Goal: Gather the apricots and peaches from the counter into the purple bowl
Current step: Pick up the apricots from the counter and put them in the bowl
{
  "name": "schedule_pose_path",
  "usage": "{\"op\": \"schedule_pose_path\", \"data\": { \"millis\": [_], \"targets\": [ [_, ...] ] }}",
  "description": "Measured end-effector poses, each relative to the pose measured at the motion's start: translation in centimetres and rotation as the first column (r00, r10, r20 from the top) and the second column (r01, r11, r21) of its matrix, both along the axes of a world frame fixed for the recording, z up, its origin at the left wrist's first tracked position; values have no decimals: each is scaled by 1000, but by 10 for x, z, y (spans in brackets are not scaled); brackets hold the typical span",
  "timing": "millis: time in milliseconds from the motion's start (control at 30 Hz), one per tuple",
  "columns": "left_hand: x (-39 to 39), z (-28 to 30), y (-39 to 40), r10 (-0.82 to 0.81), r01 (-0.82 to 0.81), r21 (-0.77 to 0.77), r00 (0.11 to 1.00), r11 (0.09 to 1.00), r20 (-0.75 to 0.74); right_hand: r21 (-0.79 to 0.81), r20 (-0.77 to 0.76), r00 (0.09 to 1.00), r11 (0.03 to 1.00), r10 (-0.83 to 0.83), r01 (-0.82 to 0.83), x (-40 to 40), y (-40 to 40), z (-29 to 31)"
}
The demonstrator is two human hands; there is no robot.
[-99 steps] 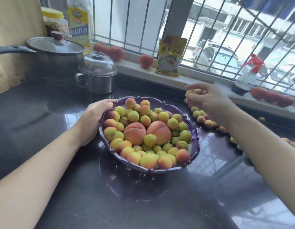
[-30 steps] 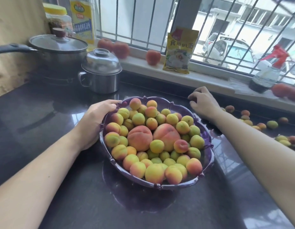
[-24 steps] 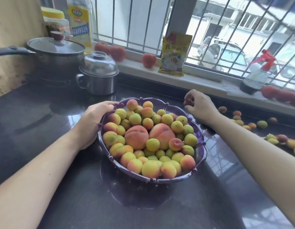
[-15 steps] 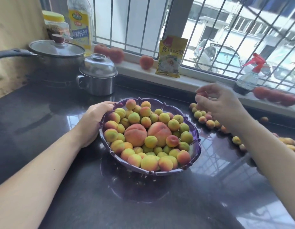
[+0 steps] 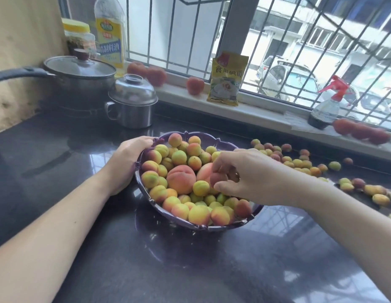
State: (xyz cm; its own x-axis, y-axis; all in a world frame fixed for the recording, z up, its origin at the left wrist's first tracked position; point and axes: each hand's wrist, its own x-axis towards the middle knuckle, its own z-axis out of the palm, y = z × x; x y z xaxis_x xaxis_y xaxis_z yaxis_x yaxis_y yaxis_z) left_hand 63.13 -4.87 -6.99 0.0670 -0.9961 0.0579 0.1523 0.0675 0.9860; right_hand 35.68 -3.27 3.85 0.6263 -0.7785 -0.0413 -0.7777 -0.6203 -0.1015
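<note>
**Purple bowl, both hands on the job**

Purple bowl (image 5: pixel 144 184) sits heaped on the dark counter (image 5: pixel 59 162). Left hand (image 5: pixel 126 162) curls around its rim. Right hand (image 5: pixel 242 176) hovers palm-down over the fruit, fingertips pinching a reddish apricot (image 5: pixel 217 178). Loose apricots (image 5: pixel 299 164) lie right of it.

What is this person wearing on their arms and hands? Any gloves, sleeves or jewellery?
Nothing much: both forearms are bare as far as the picture shows, with no sleeves and no gloves. The left hand has nothing on it. The right hand may carry a thin ring on one finger, too small to be sure.
</note>
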Motion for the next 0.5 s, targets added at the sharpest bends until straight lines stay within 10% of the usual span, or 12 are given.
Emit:
{"op": "schedule_pose_path", "data": {
  "millis": [500],
  "targets": [
    [1,-2,-2,-13,13,0,1000,1000,3,7,-119,987,994,112,-112,7,-5,-9]
  ]
}}
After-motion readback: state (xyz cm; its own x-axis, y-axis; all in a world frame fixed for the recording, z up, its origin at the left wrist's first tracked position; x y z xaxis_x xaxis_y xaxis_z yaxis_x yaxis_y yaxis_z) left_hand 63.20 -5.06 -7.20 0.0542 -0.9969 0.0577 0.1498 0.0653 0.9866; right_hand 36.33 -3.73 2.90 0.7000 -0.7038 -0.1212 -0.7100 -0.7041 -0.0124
